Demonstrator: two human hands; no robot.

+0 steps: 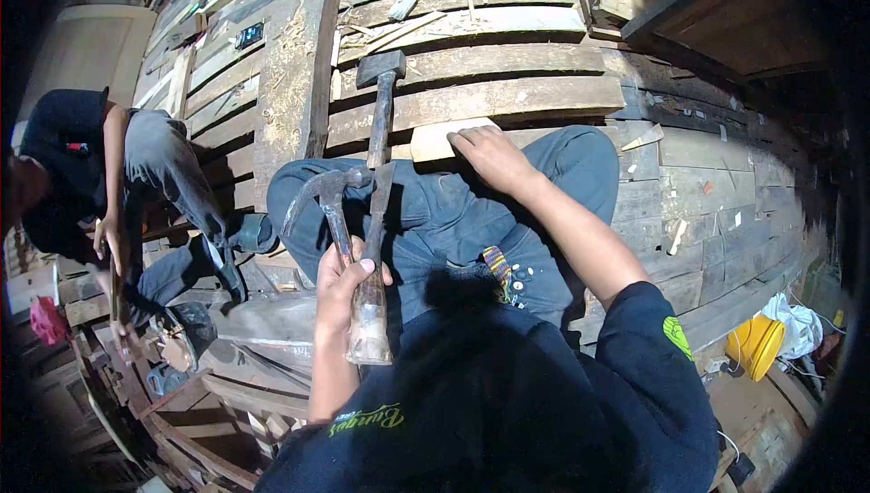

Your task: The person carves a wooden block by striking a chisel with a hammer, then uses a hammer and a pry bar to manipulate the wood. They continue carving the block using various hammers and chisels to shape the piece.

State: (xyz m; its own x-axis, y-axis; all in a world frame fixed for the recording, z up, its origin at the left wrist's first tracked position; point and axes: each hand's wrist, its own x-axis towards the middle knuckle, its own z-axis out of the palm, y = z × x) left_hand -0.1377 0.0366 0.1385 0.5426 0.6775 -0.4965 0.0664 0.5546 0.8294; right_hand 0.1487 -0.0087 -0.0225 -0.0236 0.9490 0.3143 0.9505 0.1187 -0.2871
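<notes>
My left hand is closed around the handles of a claw hammer and a wood chisel. The hammer's metal head points up and away from me, and the chisel's blade lies alongside it. Over my lap's far edge, my right hand has its fingers curled on a pale wooden block; its thumb is hidden. A heavy hammer with a square, dark head lies on the planks beyond my knees, its handle toward me.
Slatted boards spread in front, with shavings on a thick beam. At left another person sits working with a hand lowered. A phone-like dark object lies at upper left. A yellow object and cords are at right.
</notes>
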